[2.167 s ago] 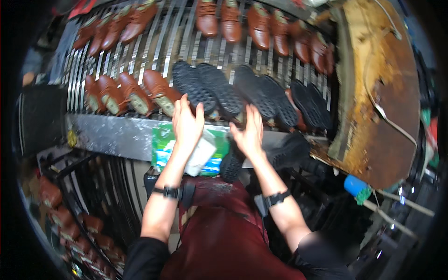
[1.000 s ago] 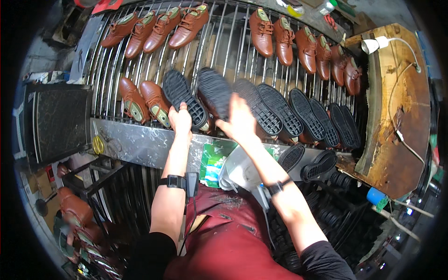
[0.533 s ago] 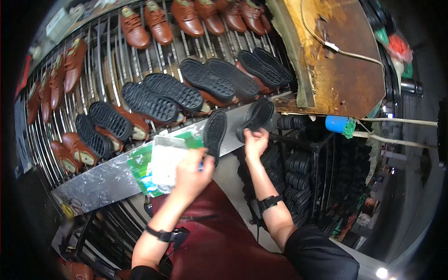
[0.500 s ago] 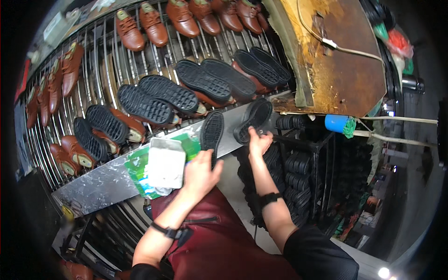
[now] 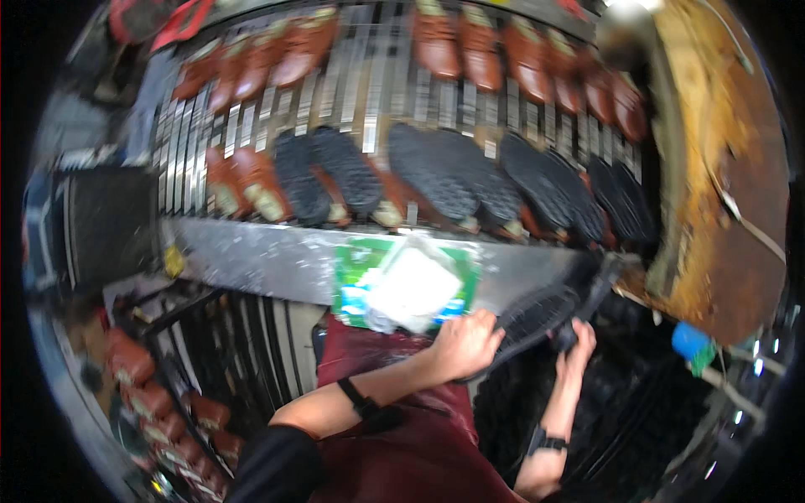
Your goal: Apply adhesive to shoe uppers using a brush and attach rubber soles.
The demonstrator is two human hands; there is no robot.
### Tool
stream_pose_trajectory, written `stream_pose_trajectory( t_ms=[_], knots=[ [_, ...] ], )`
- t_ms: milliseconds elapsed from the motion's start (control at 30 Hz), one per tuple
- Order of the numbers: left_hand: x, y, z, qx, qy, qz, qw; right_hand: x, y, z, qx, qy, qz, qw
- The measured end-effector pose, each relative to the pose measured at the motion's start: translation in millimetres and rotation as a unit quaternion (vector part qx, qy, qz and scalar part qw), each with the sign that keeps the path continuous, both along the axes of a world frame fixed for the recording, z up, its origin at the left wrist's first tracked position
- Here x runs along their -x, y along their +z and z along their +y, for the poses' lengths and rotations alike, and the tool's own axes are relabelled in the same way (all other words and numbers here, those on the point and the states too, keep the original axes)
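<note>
- One dark panel stands upright at far left; several brown shoes sit below it.
- Two bare brown shoes begin the near row on the bar rack; to their right, black soles lie upon further brown shoes. Ten more brown shoes form the far row, in two groups.
- Metal ledge runs along the rack's near side. A green sheet lies on it, bearing a white block.
- Left hand, right of the dark red apron's top, has its fingers curled closed on the near end of the first black sole, which slants up rightward.
- Right hand has thumb and fingers drawn together on the lower end of the second black sole, just beside the first; blur hides the exact grip.
- Worn wooden board stands at right, a blue cylinder below it.
</note>
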State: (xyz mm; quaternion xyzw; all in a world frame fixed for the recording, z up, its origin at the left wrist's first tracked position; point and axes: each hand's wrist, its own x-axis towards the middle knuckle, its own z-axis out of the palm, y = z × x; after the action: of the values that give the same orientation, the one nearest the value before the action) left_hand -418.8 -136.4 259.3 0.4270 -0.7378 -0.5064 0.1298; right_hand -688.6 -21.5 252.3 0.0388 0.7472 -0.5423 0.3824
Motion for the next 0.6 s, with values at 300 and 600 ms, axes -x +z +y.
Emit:
stream_pose_trajectory(
  t_ms=[300, 600],
  knots=[
    [-372.1, -28.5, -214.3, 0.068, 0.536, 0.196, 0.819, -315.1, 51.3, -236.3, 0.03, 0.522, 0.236, 0.819],
    [-562.6, -152.5, -319.5, -0.053, 0.633, 0.107, 0.765, -597.8, -71.6, -412.5, -0.031, 0.734, 0.437, 0.518]
  ],
)
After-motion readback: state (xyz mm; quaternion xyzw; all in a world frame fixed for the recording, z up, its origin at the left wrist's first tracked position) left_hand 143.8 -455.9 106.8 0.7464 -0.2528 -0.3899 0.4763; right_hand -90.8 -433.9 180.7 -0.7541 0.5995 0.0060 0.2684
